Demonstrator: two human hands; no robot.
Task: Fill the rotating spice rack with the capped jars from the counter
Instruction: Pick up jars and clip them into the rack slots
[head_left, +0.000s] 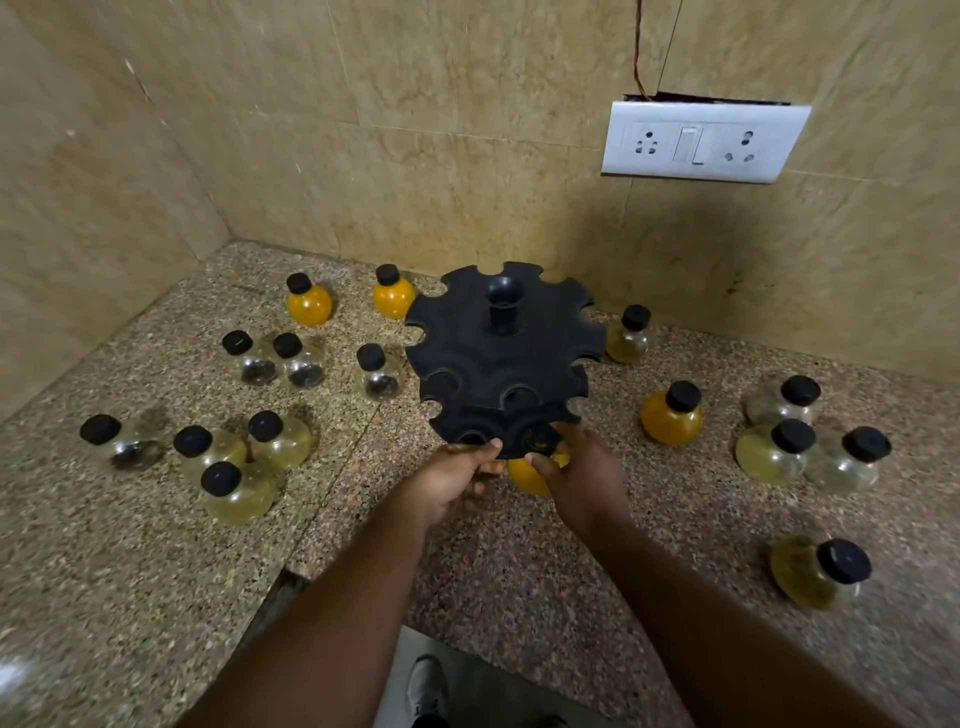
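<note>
The black round spice rack (501, 358) with notched slots and a central post stands on the speckled stone counter (156, 545). My left hand (452, 480) grips the rack's near rim, thumb on top. My right hand (584, 475) holds an orange-filled jar (527, 474) under the rack's near slot, with its black cap seated in the notch. Several round glass jars with black caps stand loose around the rack: orange ones (309, 301) (393, 292) (671, 414), clear ones (249, 358) (377, 373), yellowish ones (236, 491) (628, 335) (818, 571).
Tiled walls close the counter at the back and left, meeting in a corner. A white socket and switch plate (701, 141) hangs on the back wall at the right. The counter's front edge has a notch, with floor and a shoe (428, 686) below.
</note>
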